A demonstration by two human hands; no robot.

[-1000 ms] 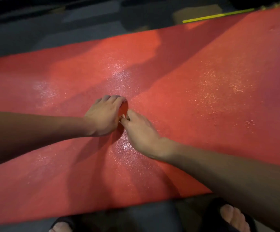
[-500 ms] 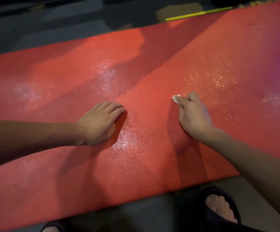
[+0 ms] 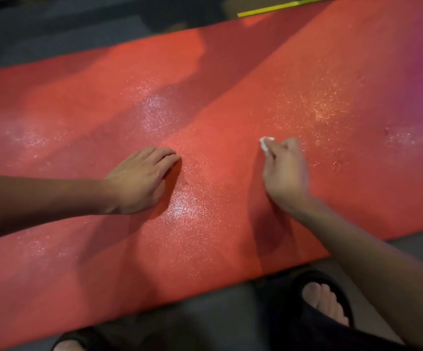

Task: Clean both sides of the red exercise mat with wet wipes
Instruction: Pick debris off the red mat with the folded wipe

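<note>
A red exercise mat (image 3: 230,102) lies flat across a dark floor (image 3: 40,34), filling most of the head camera's view and running from the lower left to the upper right. A person crouches at its near long edge and reaches both bare arms over it. The left hand (image 3: 142,179) rests palm down near the middle of the mat, its fingers straight and close together, holding nothing. The right hand (image 3: 285,171) is well apart from it, to the right, with its fingers curled round a small white wet wipe (image 3: 265,143); only a crumpled corner of the wipe shows past the fingertips, at the mat's surface. Whether the wipe presses on the mat or sits just above it cannot be told.

Glistening patches mark the mat between the two hands, beyond the left hand and further right, while broad shadows fall diagonally across its far half. At the lower edge, a foot in a black slide sandal (image 3: 332,295) stands on the floor just beside the mat, and part of a second sandal (image 3: 71,342) shows at the lower left. A yellow strip (image 3: 281,7) lies on the floor past the mat's far edge.
</note>
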